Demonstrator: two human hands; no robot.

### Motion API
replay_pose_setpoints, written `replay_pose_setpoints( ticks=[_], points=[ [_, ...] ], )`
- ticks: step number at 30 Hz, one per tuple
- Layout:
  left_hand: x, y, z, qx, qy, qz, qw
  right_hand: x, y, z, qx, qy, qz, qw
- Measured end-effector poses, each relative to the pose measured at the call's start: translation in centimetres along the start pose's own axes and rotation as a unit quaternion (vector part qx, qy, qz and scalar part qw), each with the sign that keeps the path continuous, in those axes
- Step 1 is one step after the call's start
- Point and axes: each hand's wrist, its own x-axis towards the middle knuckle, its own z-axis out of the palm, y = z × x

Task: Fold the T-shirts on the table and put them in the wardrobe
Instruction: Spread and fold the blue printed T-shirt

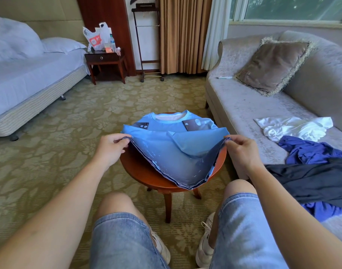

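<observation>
One view, worn on the person's head, looks forward and down with a wide angle that bends the room's edges. It sits close above the seated person's own body. The bare forearms enter from the lower left and lower right corners, and the knees (115, 202) fill the bottom centre. The left hand (111, 145) and right hand (242, 150), each pinching an edge of the blue T-shirt (166, 144), meet mid-frame over the round counter (139, 171), seen steeply from above at arm's reach. Farther off, the bed (30, 78) takes the upper left, the sofa (244, 105) the right side, and the curtain (181, 35) and window (294, 6) run along the top edge.
</observation>
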Motion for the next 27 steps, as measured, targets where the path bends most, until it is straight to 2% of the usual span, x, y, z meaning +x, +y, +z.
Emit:
replay_pose_setpoints(
  ticks=[2, 10, 15, 21, 27],
  points=[
    [0.0, 0.5, -0.3, 0.045, 0.032, 0.055, 0.997, -0.1, -0.7, -0.3, -0.062, 0.011, -0.03, 0.998],
    [-1.1, 2.8, -2.0, 0.04, -0.036, 0.091, 0.994, -1.0, -4.2, -1.6, -0.054, 0.063, -0.04, 0.996],
    [-2.7, 2.9, -3.9, 0.074, -0.069, 0.092, 0.991, -2.3, -5.1, -2.6, -0.117, 0.073, -0.033, 0.99],
    [-4.2, 2.3, -5.3, 0.149, -0.094, 0.025, 0.984, -3.9, -5.9, -4.5, -0.179, 0.06, -0.023, 0.982],
    [-3.2, 1.1, -5.8, 0.109, -0.06, -0.058, 0.99, -2.2, -6.5, -4.9, -0.218, 0.053, -0.013, 0.974]
  ],
)
